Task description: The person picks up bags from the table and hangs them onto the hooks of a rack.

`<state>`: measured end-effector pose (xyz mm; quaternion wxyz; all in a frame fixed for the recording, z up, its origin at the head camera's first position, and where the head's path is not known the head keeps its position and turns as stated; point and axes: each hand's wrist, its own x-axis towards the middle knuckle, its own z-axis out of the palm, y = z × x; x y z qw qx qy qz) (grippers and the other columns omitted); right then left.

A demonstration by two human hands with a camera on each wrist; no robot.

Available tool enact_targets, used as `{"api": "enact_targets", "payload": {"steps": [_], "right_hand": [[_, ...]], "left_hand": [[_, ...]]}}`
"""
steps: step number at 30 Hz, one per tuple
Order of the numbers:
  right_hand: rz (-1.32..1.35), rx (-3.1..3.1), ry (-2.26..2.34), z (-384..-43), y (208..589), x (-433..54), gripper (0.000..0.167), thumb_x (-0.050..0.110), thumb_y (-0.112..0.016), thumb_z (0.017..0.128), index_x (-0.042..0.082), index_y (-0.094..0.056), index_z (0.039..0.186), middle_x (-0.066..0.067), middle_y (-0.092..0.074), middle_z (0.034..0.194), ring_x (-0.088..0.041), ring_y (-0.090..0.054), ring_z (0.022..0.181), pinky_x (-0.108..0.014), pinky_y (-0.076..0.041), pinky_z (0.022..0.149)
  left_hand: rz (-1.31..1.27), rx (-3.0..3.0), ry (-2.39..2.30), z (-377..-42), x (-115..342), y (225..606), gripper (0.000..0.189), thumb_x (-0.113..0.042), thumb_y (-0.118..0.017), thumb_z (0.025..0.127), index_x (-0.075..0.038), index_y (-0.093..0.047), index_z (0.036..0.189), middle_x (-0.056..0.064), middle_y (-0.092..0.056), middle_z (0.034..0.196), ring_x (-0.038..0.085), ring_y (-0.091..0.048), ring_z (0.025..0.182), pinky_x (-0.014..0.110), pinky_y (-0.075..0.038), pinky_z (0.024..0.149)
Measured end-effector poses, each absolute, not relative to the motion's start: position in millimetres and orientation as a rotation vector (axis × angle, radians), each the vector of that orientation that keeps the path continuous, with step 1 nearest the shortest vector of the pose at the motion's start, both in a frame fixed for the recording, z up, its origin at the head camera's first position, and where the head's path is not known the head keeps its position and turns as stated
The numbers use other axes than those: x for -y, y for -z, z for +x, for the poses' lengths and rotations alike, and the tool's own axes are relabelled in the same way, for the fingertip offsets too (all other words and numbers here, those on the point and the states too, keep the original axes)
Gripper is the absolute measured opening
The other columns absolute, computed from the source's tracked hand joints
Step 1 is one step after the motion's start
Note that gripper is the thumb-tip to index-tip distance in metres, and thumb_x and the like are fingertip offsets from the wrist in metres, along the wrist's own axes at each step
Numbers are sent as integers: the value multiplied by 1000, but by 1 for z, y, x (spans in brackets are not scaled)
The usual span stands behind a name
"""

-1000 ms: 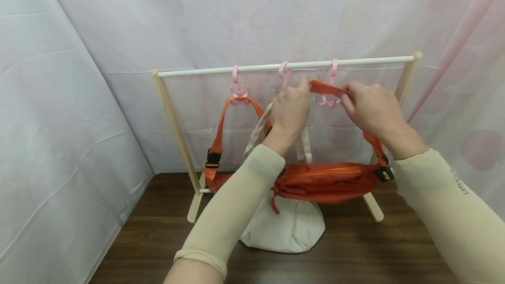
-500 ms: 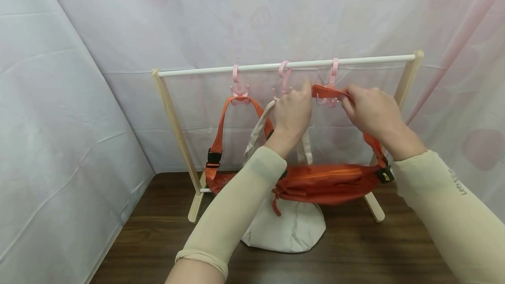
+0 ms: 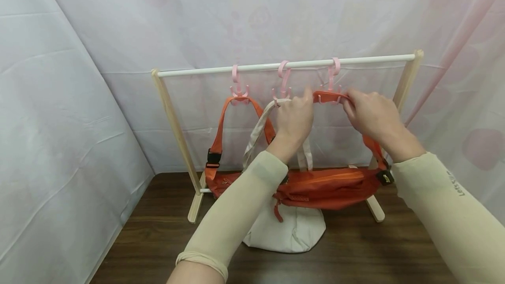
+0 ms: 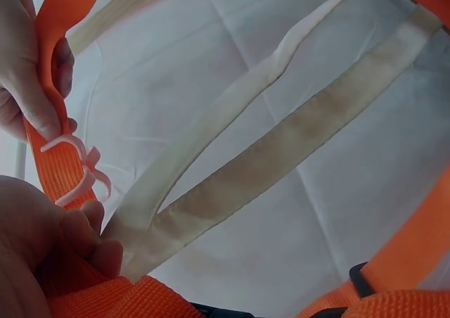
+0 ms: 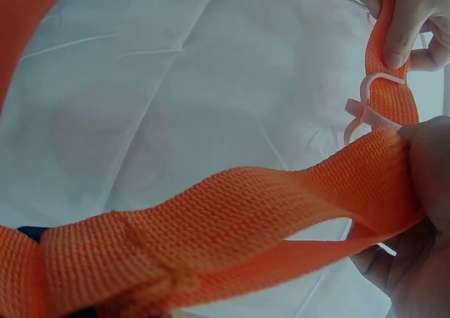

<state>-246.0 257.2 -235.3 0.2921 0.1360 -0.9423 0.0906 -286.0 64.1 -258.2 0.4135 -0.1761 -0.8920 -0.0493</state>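
Note:
My left hand (image 3: 295,117) and right hand (image 3: 375,115) each grip the orange strap (image 3: 329,97) of a red-orange waist bag (image 3: 327,187). Between them a short stretch of strap runs across the prongs of the right-hand pink hook (image 3: 331,78). Both wrist views show pink prongs (image 4: 86,167) in front of this webbing (image 5: 390,96). Below the hands the bag body hangs lengthwise, its zip upward. My left forearm hides its left end. In the right wrist view, doubled webbing (image 5: 232,205) trails from my right hand.
A white rail (image 3: 197,72) on wooden legs (image 3: 173,130) carries the hooks. Another orange bag hangs by its strap (image 3: 221,126) from the left hook (image 3: 236,80). A cream bag (image 3: 286,231) hangs from the middle hook (image 3: 284,78), low over the brown table (image 3: 158,231).
Both hands have come down slightly with the strap, from above the right hook's prongs to their level. The waist bag has sunk a little with them.

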Motion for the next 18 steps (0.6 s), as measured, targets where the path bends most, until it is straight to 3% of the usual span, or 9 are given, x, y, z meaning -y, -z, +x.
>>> {"api": "enact_targets", "payload": {"steps": [4,10,18], "right_hand": [[360,2517,-251,-248,237,-259,27,27,-49,112,9,-56,93,-7,-48,61,-29,-49,53,-45,-38,51],[361,2526,-270,-251,241,-260,24,27,-53,112,8,-58,99,-8,-49,62,-30,-50,54,-46,-39,52],[351,2550,-279,-252,247,-262,20,25,-52,112,7,-59,107,-9,-51,64,-31,-51,55,-48,-43,53]], "left_hand": [[-449,2241,150,-285,-64,262,4,-14,-57,107,-14,-60,104,2,-65,62,18,-66,54,31,-52,48],[-496,2257,237,-284,-63,269,20,-31,-54,112,-12,-59,109,2,-60,61,18,-66,54,29,-52,47],[-523,2178,169,-285,-60,280,25,-34,-52,113,-13,-60,105,-1,-54,56,17,-62,49,29,-48,43]]}}
